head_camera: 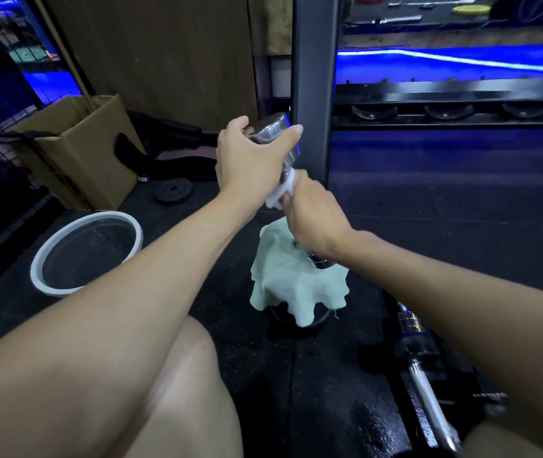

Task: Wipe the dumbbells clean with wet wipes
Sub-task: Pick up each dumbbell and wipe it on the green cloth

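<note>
We see the left hand (252, 157) with its grip closed over the upper chrome head of a dumbbell (280, 133), held up off the floor and tilted, its far end toward the dark upright post (313, 94). The right hand (316, 219) has its grip closed around the handle with a white wet wipe (283, 190) bunched between palm and metal; only a crumpled edge of the wipe shows above the fingers, and the handle itself is hidden by that hand. A short chrome piece of the lower end (321, 261) pokes out beneath the right wrist, but we cannot make out the lower head. Just below lies a pale green cloth (293, 285) draped over a dark round object whose shape we cannot tell, resting on the black rubber floor (428, 209). To the left sits a white-rimmed basin (65, 246); its contents are hard to read. Behind it stand a cardboard box (78, 150) and a small black weight plate (173, 190). At lower right a chrome bar (425, 385) lies on the floor, partly covered by the right forearm and cut off by the frame edge.
</note>
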